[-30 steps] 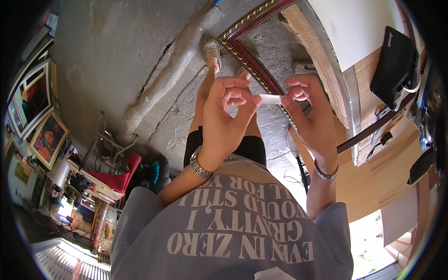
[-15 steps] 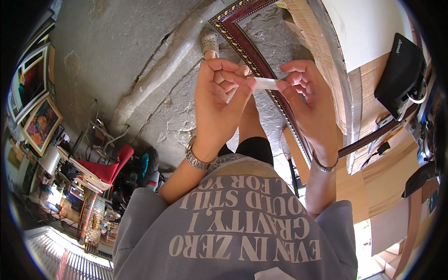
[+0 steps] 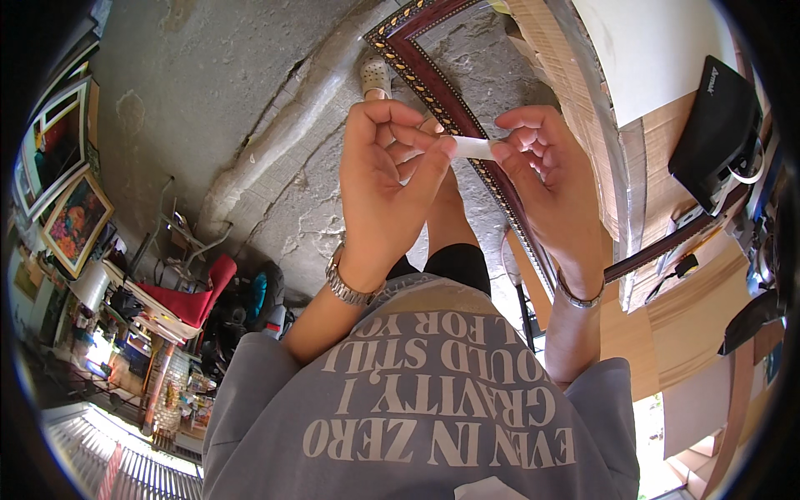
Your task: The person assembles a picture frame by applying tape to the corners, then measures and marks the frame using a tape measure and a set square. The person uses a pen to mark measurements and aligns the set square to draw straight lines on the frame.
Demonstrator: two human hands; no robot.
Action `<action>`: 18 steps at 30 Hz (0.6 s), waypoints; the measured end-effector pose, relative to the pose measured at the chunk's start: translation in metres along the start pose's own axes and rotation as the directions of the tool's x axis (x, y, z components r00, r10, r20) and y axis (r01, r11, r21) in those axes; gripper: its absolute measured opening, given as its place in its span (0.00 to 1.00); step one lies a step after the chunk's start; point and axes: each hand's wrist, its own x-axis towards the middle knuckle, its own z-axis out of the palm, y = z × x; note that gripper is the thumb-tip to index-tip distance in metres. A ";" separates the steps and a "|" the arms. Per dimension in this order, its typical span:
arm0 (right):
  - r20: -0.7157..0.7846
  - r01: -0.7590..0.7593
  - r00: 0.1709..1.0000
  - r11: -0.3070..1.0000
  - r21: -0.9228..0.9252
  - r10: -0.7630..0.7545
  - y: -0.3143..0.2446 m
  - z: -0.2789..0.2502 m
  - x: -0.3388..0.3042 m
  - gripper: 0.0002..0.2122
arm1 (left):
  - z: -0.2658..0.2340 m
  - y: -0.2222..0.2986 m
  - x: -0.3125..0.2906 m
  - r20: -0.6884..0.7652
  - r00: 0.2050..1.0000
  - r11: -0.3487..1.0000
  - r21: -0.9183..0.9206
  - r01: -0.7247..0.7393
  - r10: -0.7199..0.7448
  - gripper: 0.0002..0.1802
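Observation:
A short white strip (image 3: pixel 473 147), like paper or tape, is stretched between my two hands in front of me. Its left end is pinched between thumb and forefinger of my left hand (image 3: pixel 392 162). The right end sits in the pinch of my right hand (image 3: pixel 546 167). The other fingers of both hands curl loosely. Below and behind the strip is a dark red picture frame (image 3: pixel 450 100) with gold beaded edging, one corner pointing away from me. My hands hide part of its side.
To the right, a bench with cardboard (image 3: pixel 558 58) bears a black angular device (image 3: pixel 718 133) and a cable. Framed pictures (image 3: pixel 77 221) stand at the far left, near a red chair (image 3: pixel 196 296). Cracked concrete floor (image 3: pixel 217 92) spreads ahead, with my shoe (image 3: pixel 375 75) on it.
My left hand has shifted slightly left and the strip shows a little wider. The pinch of both hands stays the same. The picture frame's corner appears slightly further left.

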 end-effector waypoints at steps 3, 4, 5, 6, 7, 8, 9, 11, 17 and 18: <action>-0.005 -0.020 1.000 1.000 0.008 0.020 0.001 0.001 0.000 0.08 | -0.001 -0.003 0.001 0.008 1.000 1.000 -0.019 -0.008 0.008 0.22; -0.007 -0.019 1.000 1.000 0.016 0.019 0.001 0.001 0.000 0.08 | -0.002 -0.004 0.001 0.011 1.000 1.000 -0.023 -0.005 0.005 0.22; -0.009 -0.018 1.000 1.000 0.024 0.019 0.001 0.002 0.000 0.08 | -0.003 -0.004 0.001 0.013 1.000 1.000 -0.027 -0.002 0.002 0.22; -0.010 -0.018 1.000 0.999 0.031 0.018 0.001 0.002 0.001 0.08 | -0.003 -0.005 0.001 0.009 1.000 0.999 -0.034 0.012 -0.012 0.22; -0.010 -0.015 1.000 1.000 0.020 0.015 0.001 0.002 0.001 0.08 | -0.003 -0.006 0.001 0.014 1.000 0.999 -0.041 0.000 0.001 0.22; -0.009 -0.012 1.000 1.000 0.008 0.012 0.001 0.002 0.002 0.08 | -0.004 -0.007 0.001 0.013 1.000 0.999 -0.050 -0.002 0.003 0.22; -0.005 -0.012 1.000 1.000 -0.006 0.012 0.001 0.002 0.002 0.08 | -0.004 -0.008 0.001 0.013 1.000 0.998 -0.059 -0.005 0.005 0.22; 0.025 -0.067 0.997 0.997 0.032 0.066 0.000 0.002 0.002 0.09 | -0.004 -0.010 0.002 0.009 1.000 0.998 -0.061 -0.011 0.012 0.23; 0.057 -0.027 0.998 0.992 -0.121 0.035 0.002 -0.002 0.006 0.07 | -0.006 -0.014 0.002 0.007 1.000 0.996 -0.086 -0.009 0.010 0.22; 0.092 -0.038 0.994 0.985 -0.166 0.054 0.003 -0.005 0.007 0.06 | -0.006 -0.014 0.002 0.012 1.000 0.997 -0.081 -0.008 0.009 0.22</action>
